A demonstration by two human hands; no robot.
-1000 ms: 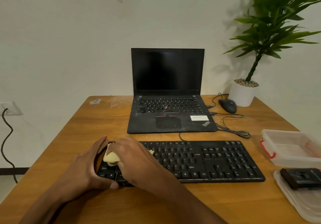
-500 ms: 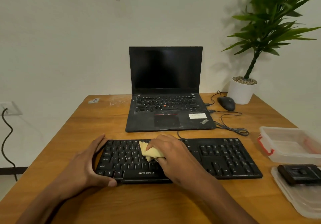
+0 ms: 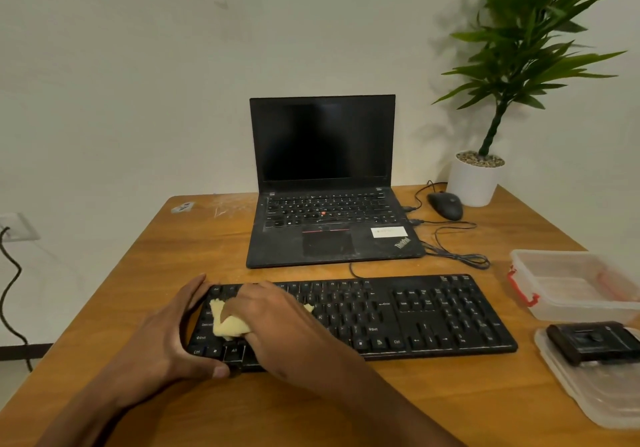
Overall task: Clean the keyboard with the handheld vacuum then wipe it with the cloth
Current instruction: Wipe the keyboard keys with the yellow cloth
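Note:
A black keyboard (image 3: 415, 315) lies across the front of the wooden table (image 3: 398, 405). My right hand (image 3: 277, 325) presses a crumpled yellow cloth (image 3: 227, 325) onto the keys at the keyboard's left part, fingers curled round it. My left hand (image 3: 166, 339) grips the keyboard's left end, thumb on the front edge, fingers wrapped over the side. A black handheld vacuum (image 3: 592, 341) rests on a clear plastic lid (image 3: 588, 398) at the right edge.
An open black laptop (image 3: 325, 183) stands behind the keyboard. A mouse (image 3: 445, 205) and its loose cable (image 3: 457, 256) lie to its right, beside a white potted plant (image 3: 476, 179). A clear plastic box (image 3: 575, 283) sits at the right.
My right hand has swept the cloth from the keyboard's left to the middle and back to the left. My left hand has kept its hold on the left end.

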